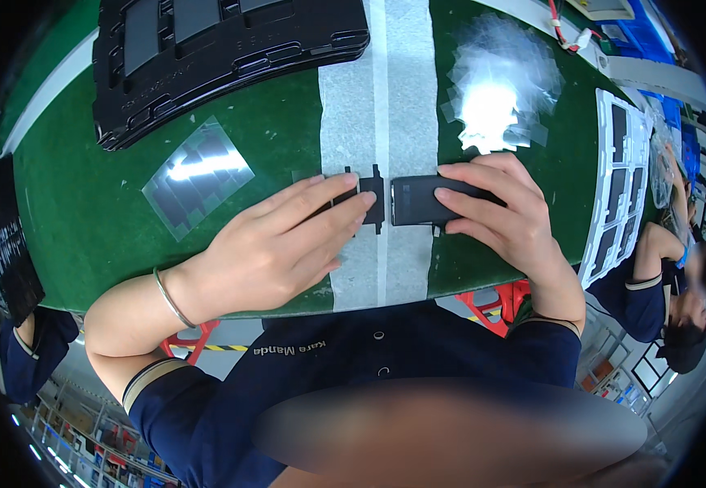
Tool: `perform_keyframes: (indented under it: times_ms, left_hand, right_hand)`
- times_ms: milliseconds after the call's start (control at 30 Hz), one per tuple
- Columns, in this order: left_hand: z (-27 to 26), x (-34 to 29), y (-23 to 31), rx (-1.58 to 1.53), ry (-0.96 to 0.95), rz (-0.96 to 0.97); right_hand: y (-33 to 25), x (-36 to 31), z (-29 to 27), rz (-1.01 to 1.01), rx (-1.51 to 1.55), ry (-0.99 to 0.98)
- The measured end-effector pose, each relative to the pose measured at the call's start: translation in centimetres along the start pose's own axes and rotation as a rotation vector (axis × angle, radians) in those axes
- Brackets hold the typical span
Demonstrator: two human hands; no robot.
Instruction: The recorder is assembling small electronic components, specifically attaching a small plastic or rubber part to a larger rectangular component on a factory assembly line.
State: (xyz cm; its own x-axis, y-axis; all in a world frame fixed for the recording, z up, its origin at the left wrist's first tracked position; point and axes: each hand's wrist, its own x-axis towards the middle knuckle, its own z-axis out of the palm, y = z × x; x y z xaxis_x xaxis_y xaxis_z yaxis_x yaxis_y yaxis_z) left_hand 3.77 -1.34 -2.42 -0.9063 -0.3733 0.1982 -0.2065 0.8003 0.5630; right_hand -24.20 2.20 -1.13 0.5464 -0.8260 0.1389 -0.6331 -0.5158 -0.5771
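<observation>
My right hand [503, 203] grips a dark grey flat rectangular block [415, 201], thumb along its near edge and fingers along its far edge. The block lies level over a pale cloth strip and the green tabletop. To its left, a thin black tabbed piece [374, 213] rests on the strip, a narrow gap apart from the block. The outstretched fingers of my left hand [276, 236] lie on this black piece and on dark material beside it, partly hiding both. A clear film sheet [198, 177] bearing dark shapes lies beyond my left hand.
Black moulded trays [231, 61] are stacked at the far left. Shiny clear film pieces [495, 102] pile up at the far right. A white tray [616, 183] with dark flat pieces stands at the right edge, near another person [654, 276]. Black material [7, 236] hangs over the left edge.
</observation>
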Motion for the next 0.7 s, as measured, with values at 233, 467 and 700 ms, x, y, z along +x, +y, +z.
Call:
perform_keyframes:
  times_ms: [233, 467, 700]
  left_hand:
    - [0.25, 0.18, -0.66, 0.055, -0.027, 0.026]
    - [0.52, 0.10, -0.90, 0.039, -0.022, 0.020]
    - [0.65, 0.13, -0.91, 0.071, -0.022, 0.025]
  right_hand:
    - [0.17, 0.54, -0.19, 0.029, 0.011, -0.046]
    - [0.34, 0.77, 0.40, 0.020, 0.040, -0.058]
    - [0.33, 1.02, 0.33, 0.020, 0.060, -0.074]
